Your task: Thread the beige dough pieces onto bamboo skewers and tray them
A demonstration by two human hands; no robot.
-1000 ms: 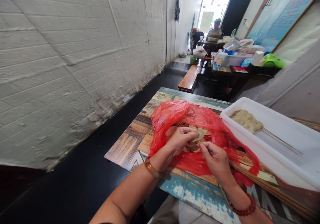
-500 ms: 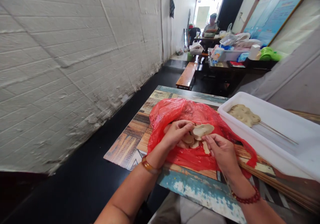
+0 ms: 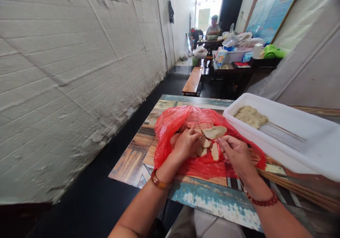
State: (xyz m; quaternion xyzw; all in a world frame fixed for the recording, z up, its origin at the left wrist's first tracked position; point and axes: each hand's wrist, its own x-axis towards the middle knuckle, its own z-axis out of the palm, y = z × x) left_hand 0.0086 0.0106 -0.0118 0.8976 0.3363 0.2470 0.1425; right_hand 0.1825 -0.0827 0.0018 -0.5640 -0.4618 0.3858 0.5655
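A red plastic bag (image 3: pixel 183 114) lies spread on the table with several pale beige, flat slices (image 3: pixel 205 142) in it. My left hand (image 3: pixel 187 142) is over the slices inside the bag, fingers curled downward; what they grip, if anything, is hidden. My right hand (image 3: pixel 236 153), at the bag's right side, pinches a thin skewer (image 3: pixel 241 184), whose lower end shows below the palm. At its fingertips a long pale slice (image 3: pixel 215 132) sits on the skewer's upper end.
A white plastic tub (image 3: pixel 281 124) at the right holds skewered beige slices (image 3: pixel 251 117). A bundle of bare skewers (image 3: pixel 294 188) lies on the patterned table (image 3: pixel 132 156). Beyond are a wooden bench (image 3: pixel 193 80), a cluttered table (image 3: pixel 228 66) and people farther back. A white wall (image 3: pixel 66 89) runs along the left.
My left hand has let go of the long slice and moved down and left among the slices in the bag. The right hand still holds the skewer with that slice. The view has shifted slightly.
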